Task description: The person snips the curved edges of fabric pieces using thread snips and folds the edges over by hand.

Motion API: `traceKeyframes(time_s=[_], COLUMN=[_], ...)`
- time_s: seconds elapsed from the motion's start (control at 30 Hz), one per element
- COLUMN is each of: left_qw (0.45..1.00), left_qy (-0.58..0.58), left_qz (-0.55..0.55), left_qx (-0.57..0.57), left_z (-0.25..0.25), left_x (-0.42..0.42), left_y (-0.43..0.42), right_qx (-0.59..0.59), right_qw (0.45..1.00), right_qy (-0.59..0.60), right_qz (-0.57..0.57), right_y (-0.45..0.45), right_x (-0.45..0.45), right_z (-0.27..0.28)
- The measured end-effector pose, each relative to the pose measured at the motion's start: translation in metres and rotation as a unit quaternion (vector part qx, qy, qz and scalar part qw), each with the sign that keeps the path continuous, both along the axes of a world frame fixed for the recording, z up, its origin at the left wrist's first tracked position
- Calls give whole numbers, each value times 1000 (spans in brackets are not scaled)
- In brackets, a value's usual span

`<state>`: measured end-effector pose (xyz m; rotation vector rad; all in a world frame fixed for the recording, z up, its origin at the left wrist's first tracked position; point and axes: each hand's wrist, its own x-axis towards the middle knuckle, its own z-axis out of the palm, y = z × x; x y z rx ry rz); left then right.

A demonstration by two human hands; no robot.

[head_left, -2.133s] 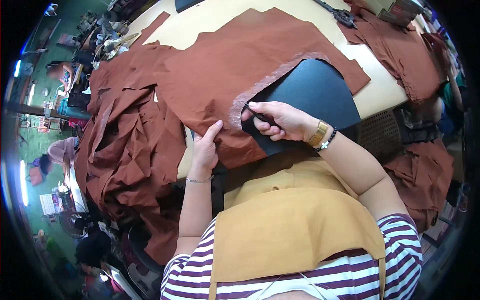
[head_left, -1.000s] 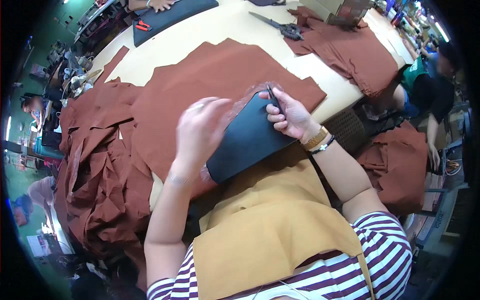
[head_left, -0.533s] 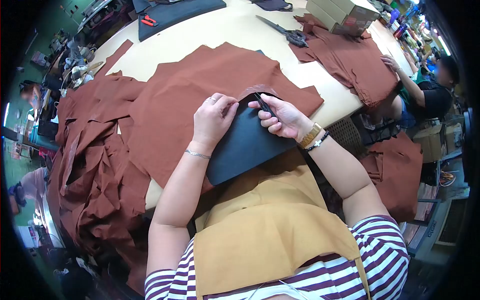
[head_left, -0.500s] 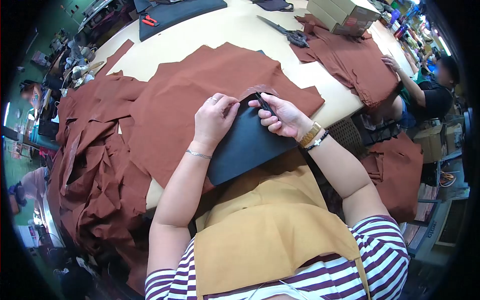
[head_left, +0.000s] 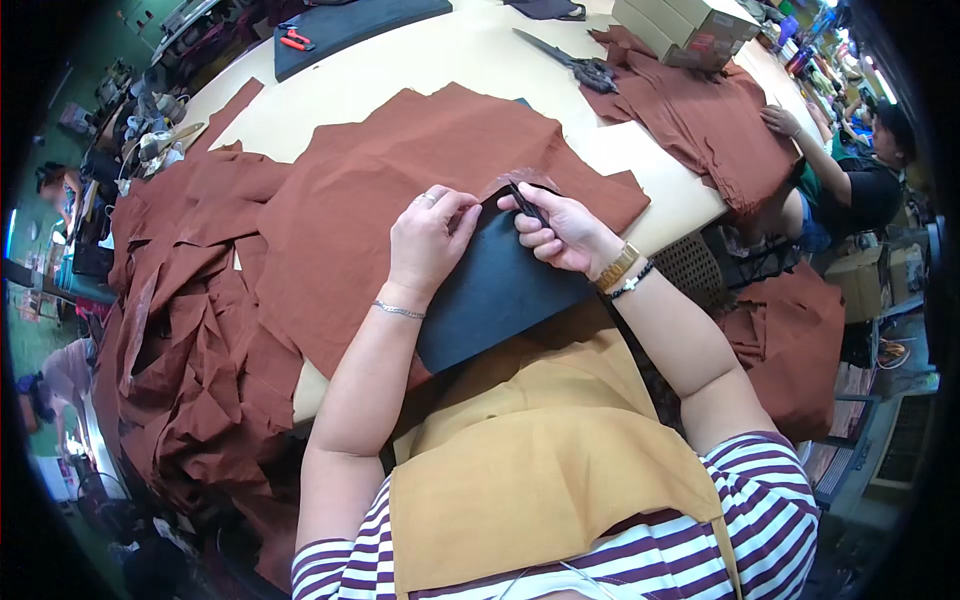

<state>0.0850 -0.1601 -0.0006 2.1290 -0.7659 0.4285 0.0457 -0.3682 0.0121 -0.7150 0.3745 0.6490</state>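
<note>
A large rust-brown fabric piece (head_left: 400, 160) is spread on the table in front of me, its near edge folded back by my hands. Under that edge shows a dark blue-grey flat board (head_left: 510, 285). My left hand (head_left: 435, 225) is closed in a pinch at the fabric's edge, thumb against forefinger. Just right of it, my right hand (head_left: 565, 232) is wrapped round small black thread snips (head_left: 528, 205), their tip pointing up toward the fold. Exactly what lies between the left fingertips is hidden.
Crumpled brown fabric (head_left: 200, 330) hangs over the left edge. Large scissors (head_left: 570, 62), a cardboard box (head_left: 685, 30) and stacked brown fabric (head_left: 700, 125) lie at the back right. A red-handled tool (head_left: 297, 40) rests on a dark board (head_left: 365, 30). A co-worker (head_left: 860, 180) sits at right.
My hands stay almost in place at the fabric edge; the snips have tilted slightly. The co-worker's head and arm at right have shifted a little.
</note>
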Motion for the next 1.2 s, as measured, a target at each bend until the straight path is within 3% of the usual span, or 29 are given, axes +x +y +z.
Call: traceKeyframes(time_s=[0.13,0.33,0.57,0.67,0.77,0.87,0.9,0.97,1.0,1.03,1.1,1.17,1.2], left_qw=[1000,1000,1000,1000,999,981,962,944,957,957,899,906,914], left_qy=[-3,-11,-10,-19,17,191,263,296,178,96,-27,30,32], left_qz=[1,-3,-3,-1,-7,-45,-71,-143,-150,-148,-188,-189,-152], left_qx=[1,8,0,19,47,0,-4,24,173,232,395,379,374], left_z=[1,0,-1,-2,3,16,22,28,50,50,44,18,12], left_x=[0,1,1,1,-2,-3,1,12,16,19,31,38,42], left_y=[0,0,0,-1,0,8,17,44,55,66,81,86,83], right_qx=[-41,-10,-85,-56,-65,-106,-182,-347,-442,-578,-734,-859,-903], right_qw=[999,1000,996,998,997,991,972,900,853,756,629,460,308], right_qy=[-25,0,-22,-5,-11,-73,-120,-207,-220,-272,-242,-219,-274], right_qz=[-22,9,1,-2,-27,-45,-88,-162,-167,-145,-77,-51,-118], right_y=[0,2,3,6,9,0,-5,-35,-58,-91,-157,-189,-185], right_x=[-7,0,-12,-1,-2,-19,-23,-19,-14,-1,18,24,24], right_z=[-4,2,2,-1,-1,9,17,21,24,12,-22,-41,-44])
